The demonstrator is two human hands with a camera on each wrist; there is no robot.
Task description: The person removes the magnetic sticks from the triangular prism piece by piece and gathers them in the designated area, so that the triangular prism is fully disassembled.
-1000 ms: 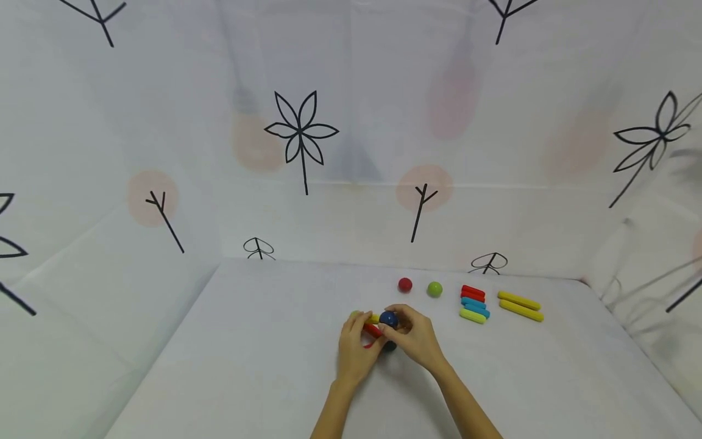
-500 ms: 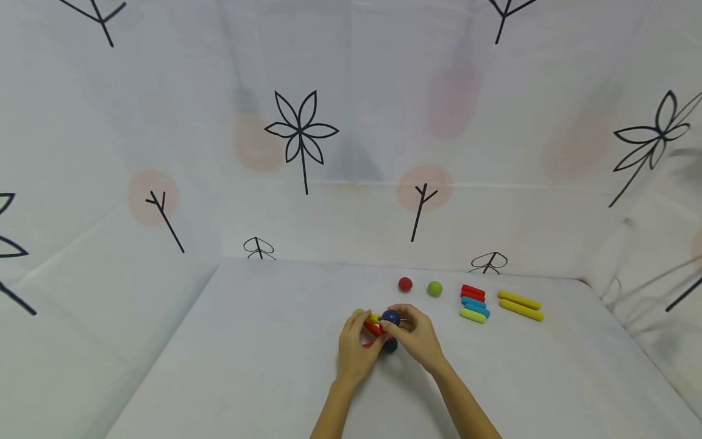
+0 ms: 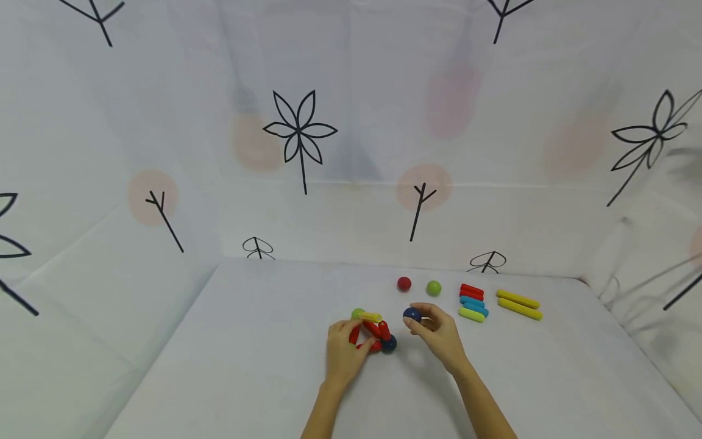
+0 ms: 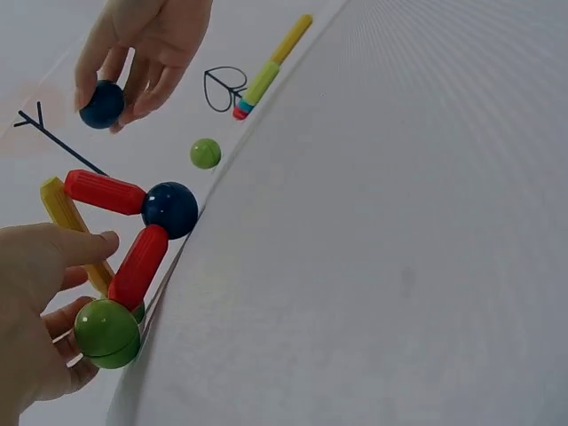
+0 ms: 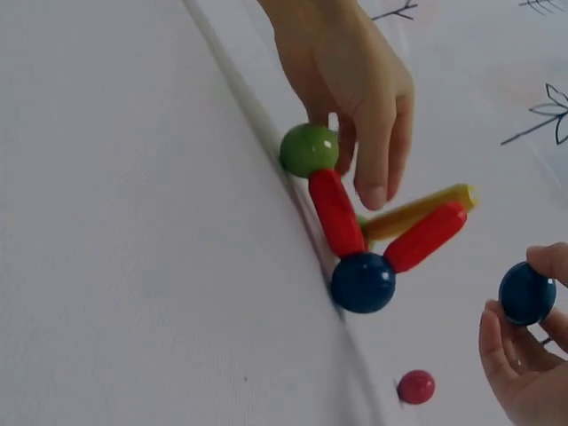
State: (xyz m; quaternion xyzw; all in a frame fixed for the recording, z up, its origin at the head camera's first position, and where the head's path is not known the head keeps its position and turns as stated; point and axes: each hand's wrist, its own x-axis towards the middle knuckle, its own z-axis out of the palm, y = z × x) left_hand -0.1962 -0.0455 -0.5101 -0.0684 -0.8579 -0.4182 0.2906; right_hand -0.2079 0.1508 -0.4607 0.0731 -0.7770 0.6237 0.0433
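A frame of magnetic rods and balls point(image 3: 385, 331) stands on the white table, with several red rods, a dark blue ball point(image 4: 170, 210) and green balls point(image 4: 107, 333). One yellow rod point(image 5: 422, 211) slants up from it, its far end free. My left hand point(image 3: 342, 355) curls round the frame's left side, thumb and fingers beside the red rods; its exact contact is partly hidden. To the right, clear of the frame, my right hand point(image 3: 443, 336) pinches a second dark blue ball point(image 3: 412, 314) between thumb and fingers, above the table.
Behind the hands lie a red ball point(image 3: 404, 283) and a loose green ball point(image 3: 434, 288). At right are short red rods point(image 3: 471, 291), blue rods point(image 3: 474, 306), a lime rod point(image 3: 471, 314) and two long yellow rods point(image 3: 518, 304). A patterned white cloth point(image 3: 351, 219) hangs behind the table.
My right hand has moved right with the blue ball, away from the yellow and red rod ends. The left hand has shifted slightly left, its thumb drawn back from the frame's blue ball.
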